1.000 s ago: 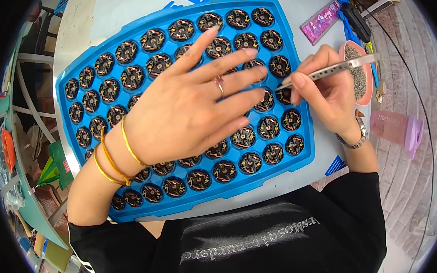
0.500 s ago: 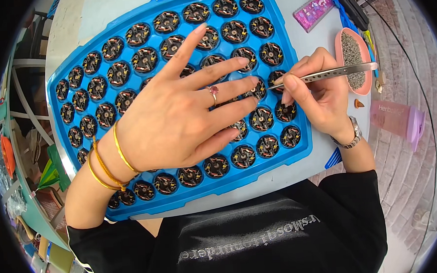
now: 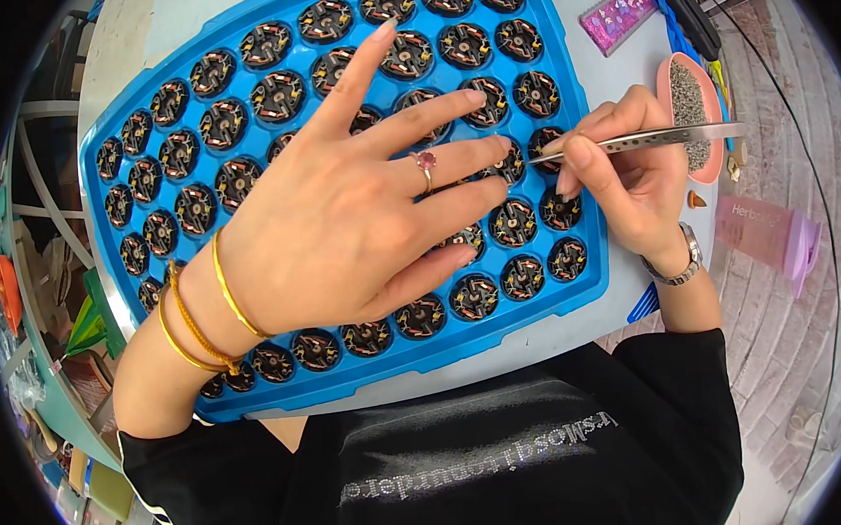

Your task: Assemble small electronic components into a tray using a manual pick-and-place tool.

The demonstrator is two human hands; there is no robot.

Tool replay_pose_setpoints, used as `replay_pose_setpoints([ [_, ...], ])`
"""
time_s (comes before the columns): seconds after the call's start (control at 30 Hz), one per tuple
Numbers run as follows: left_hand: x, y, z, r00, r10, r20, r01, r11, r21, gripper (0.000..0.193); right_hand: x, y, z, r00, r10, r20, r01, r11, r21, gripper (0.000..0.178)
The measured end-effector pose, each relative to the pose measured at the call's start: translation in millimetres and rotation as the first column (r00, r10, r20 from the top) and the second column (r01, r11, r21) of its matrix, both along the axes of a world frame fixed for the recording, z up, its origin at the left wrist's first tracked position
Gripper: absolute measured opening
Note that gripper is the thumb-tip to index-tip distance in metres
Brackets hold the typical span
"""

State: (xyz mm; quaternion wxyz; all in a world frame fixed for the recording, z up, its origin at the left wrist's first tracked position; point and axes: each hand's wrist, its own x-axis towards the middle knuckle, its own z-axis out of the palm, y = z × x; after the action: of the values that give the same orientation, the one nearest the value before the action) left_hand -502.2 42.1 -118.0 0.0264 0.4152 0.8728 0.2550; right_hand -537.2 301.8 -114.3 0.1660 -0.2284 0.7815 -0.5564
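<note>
A blue plastic tray (image 3: 576,140) holds several round black wound motor parts (image 3: 518,222) in rows of pockets. My left hand (image 3: 342,219) lies flat across the middle of the tray, fingers spread over the parts, with a ring and gold bangles on the wrist. My right hand (image 3: 626,185) pinches metal tweezers (image 3: 642,140) at the tray's right edge. The tweezer tip points left, touching a part next to my left fingertips.
A pink oval dish (image 3: 688,106) of small grey pieces stands right of the tray. Behind it lie a pink patterned case (image 3: 621,14) and dark tools. A pink bottle (image 3: 771,235) lies at the right. Shelves with clutter stand at the left.
The view has shifted so the tray and hands sit lower and larger in the picture. My left hand's fingers slid slightly right over the parts. The tweezers stay at the same part.
</note>
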Motion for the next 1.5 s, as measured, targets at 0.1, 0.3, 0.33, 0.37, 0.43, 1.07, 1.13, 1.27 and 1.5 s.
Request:
replay_pose_setpoints([
  [0.1,0,0,1,1.000,-0.003,0.004,0.003,1.000,-0.005,0.038,3,0,1,1.000,0.005,-0.022,-0.005,1.000,0.015,0.015],
  [0.3,0,-2,0,1.000,-0.001,-0.003,0.001,1.000,-0.005,0.038,0,-2,0,0.998,0.017,-0.054,-0.015,0.999,0.039,0.015],
  [0.33,0,-2,0,1.000,0.002,-0.007,-0.002,1.000,-0.004,0.038,0,-2,0,0.999,0.004,-0.034,-0.003,1.000,0.010,0.015],
  [0.37,-1,-2,0,1.000,0.002,-0.007,-0.002,1.000,-0.004,0.038,0,-2,0,0.999,0.004,-0.034,-0.003,1.000,0.010,0.015],
  [0.43,-1,-2,-1,1.000,0.002,-0.010,-0.002,1.000,-0.001,0.039,0,-2,0,0.999,-0.017,-0.037,0.017,1.000,0.008,0.015],
  [1.07,2,2,16,0.997,0.023,-0.071,-0.025,0.999,-0.028,0.041,-6,-5,5,0.988,0.009,0.156,-0.013,1.000,0.022,0.019],
  [1.13,1,2,16,0.997,0.022,-0.079,-0.024,0.999,-0.033,0.041,-6,-4,5,0.992,0.044,0.115,-0.049,0.998,0.038,0.019],
  [1.27,4,-3,2,0.997,0.027,-0.066,-0.029,0.999,-0.021,0.041,-9,-4,7,0.987,0.078,0.139,-0.082,0.996,0.023,0.020],
  [1.5,4,-6,2,0.997,0.028,-0.069,-0.028,1.000,-0.009,0.041,-7,-5,12,0.931,0.291,-0.218,-0.246,0.946,0.213,0.020],
])
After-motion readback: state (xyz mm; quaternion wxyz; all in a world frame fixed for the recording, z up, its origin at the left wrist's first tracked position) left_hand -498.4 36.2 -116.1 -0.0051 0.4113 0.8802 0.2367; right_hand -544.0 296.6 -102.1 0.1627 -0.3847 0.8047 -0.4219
